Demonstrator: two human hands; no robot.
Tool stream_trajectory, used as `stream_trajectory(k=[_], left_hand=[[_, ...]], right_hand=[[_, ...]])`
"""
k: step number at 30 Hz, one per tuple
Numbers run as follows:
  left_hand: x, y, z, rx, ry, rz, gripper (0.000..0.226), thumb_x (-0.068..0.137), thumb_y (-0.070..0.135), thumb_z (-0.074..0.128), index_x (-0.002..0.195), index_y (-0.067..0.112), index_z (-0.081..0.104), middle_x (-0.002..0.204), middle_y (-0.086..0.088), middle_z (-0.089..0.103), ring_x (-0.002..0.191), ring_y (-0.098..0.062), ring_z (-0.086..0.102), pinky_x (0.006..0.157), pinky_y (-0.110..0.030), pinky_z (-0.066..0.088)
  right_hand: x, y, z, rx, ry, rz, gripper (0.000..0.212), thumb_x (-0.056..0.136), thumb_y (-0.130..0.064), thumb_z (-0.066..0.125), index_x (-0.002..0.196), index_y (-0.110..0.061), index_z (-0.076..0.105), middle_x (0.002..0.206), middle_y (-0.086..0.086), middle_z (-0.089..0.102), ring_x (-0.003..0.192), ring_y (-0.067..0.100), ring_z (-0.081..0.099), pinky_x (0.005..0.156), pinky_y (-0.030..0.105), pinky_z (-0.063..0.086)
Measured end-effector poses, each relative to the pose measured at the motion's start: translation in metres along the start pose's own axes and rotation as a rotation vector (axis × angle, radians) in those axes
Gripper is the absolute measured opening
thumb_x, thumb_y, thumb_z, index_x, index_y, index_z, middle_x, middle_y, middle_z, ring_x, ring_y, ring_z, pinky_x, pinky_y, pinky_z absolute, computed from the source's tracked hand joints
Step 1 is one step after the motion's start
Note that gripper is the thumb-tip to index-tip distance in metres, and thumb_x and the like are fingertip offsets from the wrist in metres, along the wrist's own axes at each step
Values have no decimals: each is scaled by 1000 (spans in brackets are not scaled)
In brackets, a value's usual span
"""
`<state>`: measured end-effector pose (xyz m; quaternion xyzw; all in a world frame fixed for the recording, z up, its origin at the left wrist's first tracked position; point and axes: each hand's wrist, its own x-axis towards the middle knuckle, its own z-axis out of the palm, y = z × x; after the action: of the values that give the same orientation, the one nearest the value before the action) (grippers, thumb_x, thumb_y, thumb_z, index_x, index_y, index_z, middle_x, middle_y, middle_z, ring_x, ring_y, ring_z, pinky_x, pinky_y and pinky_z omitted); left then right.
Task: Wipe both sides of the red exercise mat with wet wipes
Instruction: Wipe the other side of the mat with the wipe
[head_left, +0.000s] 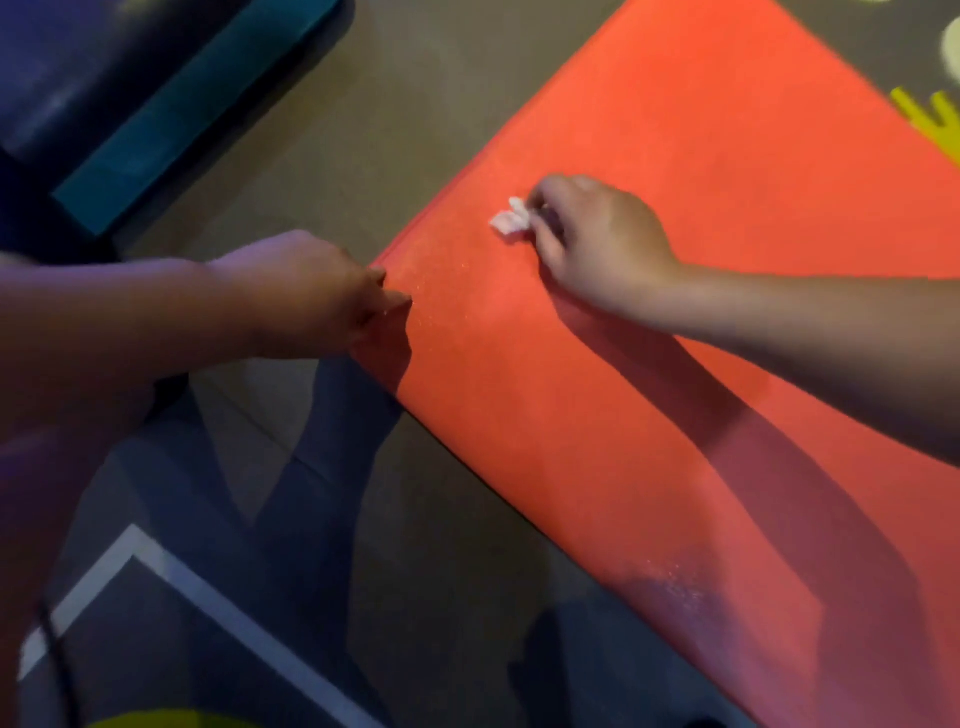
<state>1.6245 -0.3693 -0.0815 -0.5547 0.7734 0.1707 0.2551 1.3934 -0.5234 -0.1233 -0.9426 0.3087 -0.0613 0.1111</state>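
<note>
Right hand (597, 244) pinches a wet wipe (510, 221) on the red mat (675, 364); left hand (311, 291), fingers curled, grips the mat's corner.

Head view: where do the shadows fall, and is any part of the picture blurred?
Head view: both forearms cast long dark shadows toward the bottom right across the red mat; the whole frame is soft, the left hand blurrier than the right hand pinching the wipe.

The red mat (675, 364) lies bare beyond both hands (left (311, 296), right (597, 244)); nothing blocks passage.
</note>
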Motion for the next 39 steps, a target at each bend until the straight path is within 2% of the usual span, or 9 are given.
stream_trajectory(k=[4, 9, 12, 15, 17, 21, 29, 35, 39], left_hand=[[-16, -12, 9, -289, -35, -11, 65, 89, 51, 51, 152, 41, 43, 160, 17, 37, 127, -23, 62, 103, -34, 48], [-21, -12, 18, -363, -10, 89, 72, 83, 62, 42, 148, 31, 51, 163, 4, 35, 128, -24, 61, 105, -34, 49], [-26, -22, 27, -411, -6, 131, 64, 84, 62, 39, 146, 46, 43, 164, 12, 31, 131, -20, 59, 108, -42, 49], [-26, -39, 47, -432, 13, 164, 63, 88, 51, 44, 145, 67, 22, 162, 34, 16, 130, -12, 58, 109, -33, 47], [-27, -45, 56, -490, 29, 159, 67, 86, 47, 41, 148, 61, 22, 160, 39, 10, 136, -4, 48, 113, -16, 33], [-26, -40, 66, -543, 198, 155, 58, 89, 42, 42, 146, 37, 52, 161, 12, 39, 133, -15, 55, 108, -25, 41], [-29, -40, 66, -543, 278, 131, 52, 88, 29, 49, 138, 22, 64, 145, 2, 59, 123, -17, 63, 104, -30, 46], [-20, -39, 60, -565, 331, 126, 45, 89, 27, 46, 125, 16, 71, 123, 0, 66, 109, -22, 67, 96, -43, 56], [-26, -41, 64, -610, 337, 109, 46, 84, 19, 53, 127, 18, 71, 129, 3, 68, 112, -14, 67, 100, -27, 49]], right_hand=[[-13, -24, 23, 47, 9, 73, 22, 96, -32, 46, 103, -17, 60, 98, 11, 65, 87, 38, 63, 66, 48, 50], [-85, -76, 25, 198, -215, -273, 13, 91, -24, 55, 99, -17, 62, 85, 6, 61, 72, 36, 64, 50, 40, 49], [-82, -65, 16, 160, -278, -423, 18, 94, -28, 50, 97, -16, 64, 84, 5, 61, 73, 33, 63, 50, 37, 45], [-38, -30, 15, 107, -81, -227, 17, 96, -30, 49, 105, -23, 62, 98, 3, 65, 88, 33, 66, 63, 41, 51], [-9, -14, 17, 68, 16, -81, 19, 98, -34, 46, 107, -24, 59, 103, 3, 65, 93, 35, 65, 67, 44, 51], [2, -30, 31, 58, 27, -21, 24, 98, -37, 45, 108, -21, 60, 101, 6, 64, 87, 37, 64, 65, 47, 51], [-52, -74, 22, 95, -266, -544, 10, 94, -27, 57, 98, -20, 61, 83, 4, 60, 65, 33, 63, 43, 34, 36], [36, -45, 30, -14, 53, -35, 26, 99, -36, 40, 105, -20, 59, 101, 8, 65, 87, 39, 64, 63, 46, 48], [-10, -83, 42, 78, 49, -106, 13, 95, -24, 56, 91, -13, 61, 82, 12, 63, 64, 39, 63, 46, 40, 44]])
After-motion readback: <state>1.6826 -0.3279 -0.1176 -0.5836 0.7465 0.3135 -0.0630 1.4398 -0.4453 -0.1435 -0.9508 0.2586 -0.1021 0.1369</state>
